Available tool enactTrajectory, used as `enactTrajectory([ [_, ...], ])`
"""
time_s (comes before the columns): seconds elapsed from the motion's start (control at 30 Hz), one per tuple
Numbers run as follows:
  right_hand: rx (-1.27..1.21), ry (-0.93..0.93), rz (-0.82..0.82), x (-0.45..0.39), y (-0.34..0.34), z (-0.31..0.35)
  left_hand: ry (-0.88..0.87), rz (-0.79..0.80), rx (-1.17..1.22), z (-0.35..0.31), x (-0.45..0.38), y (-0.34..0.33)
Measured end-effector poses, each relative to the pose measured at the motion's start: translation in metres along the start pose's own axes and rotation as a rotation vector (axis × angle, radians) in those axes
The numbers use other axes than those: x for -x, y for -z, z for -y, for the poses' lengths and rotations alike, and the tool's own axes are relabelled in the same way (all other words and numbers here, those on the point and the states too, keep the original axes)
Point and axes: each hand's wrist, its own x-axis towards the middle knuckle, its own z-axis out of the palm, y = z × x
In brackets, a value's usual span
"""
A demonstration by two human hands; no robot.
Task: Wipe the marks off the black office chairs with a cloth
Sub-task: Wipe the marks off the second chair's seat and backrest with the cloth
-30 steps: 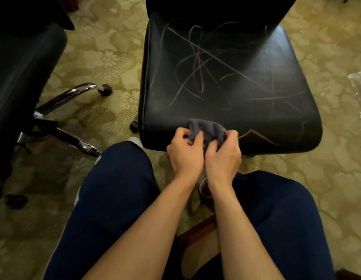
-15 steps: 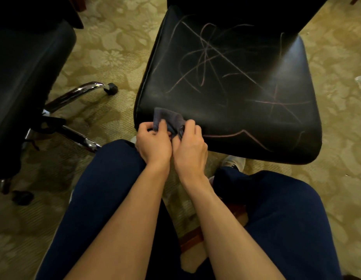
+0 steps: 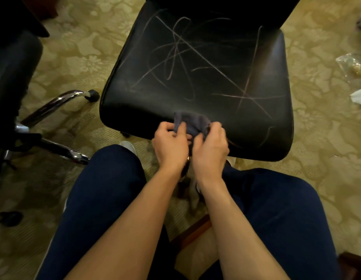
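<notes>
Patterned carpet point(image 3: 78, 57) under two black chairs; you sit facing the marked seat point(image 3: 195, 63). Cloth point(image 3: 190, 123) sits bunched at the seat's front edge, pinched by both hands: left hand point(image 3: 171, 145) grasps its left side, right hand point(image 3: 211, 147) its right. Scribbles point(image 3: 195, 57) lie ahead of and beyond the cloth, mostly toward centre and right, so your right hand is nearer the bulk. Half a second ago the cloth was at the front-left corner; now it sits near the front middle. Scribbles look unchanged.
</notes>
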Motion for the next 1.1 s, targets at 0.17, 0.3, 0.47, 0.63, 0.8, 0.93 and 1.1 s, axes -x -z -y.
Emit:
enactTrajectory([
  [0.17, 0.005, 0.119, 0.145, 0.008, -0.026, 0.032, 0.029, -0.163, 0.005, 0.000, -0.035, 0.031],
  [0.3, -0.009, 0.157, 0.178, 0.002, -0.014, 0.027, -0.024, -0.232, -0.095, -0.002, -0.035, 0.027],
  [0.47, -0.011, -0.012, 0.067, -0.008, 0.026, -0.009, -0.031, -0.037, -0.027, 0.005, 0.005, -0.013],
  [0.63, 0.044, -0.300, -0.118, -0.016, 0.070, -0.057, -0.051, 0.164, -0.126, 0.010, 0.054, -0.069],
  [0.8, 0.040, -0.272, -0.057, -0.016, 0.060, -0.052, -0.123, 0.159, -0.217, 0.012, 0.036, -0.060],
  [0.93, 0.105, -0.235, -0.007, -0.009, 0.041, -0.033, -0.184, 0.132, -0.341, 0.009, 0.014, -0.039],
  [1.1, 0.081, -0.046, 0.134, 0.005, 0.029, -0.013, -0.216, 0.004, -0.401, 0.011, -0.003, -0.006],
])
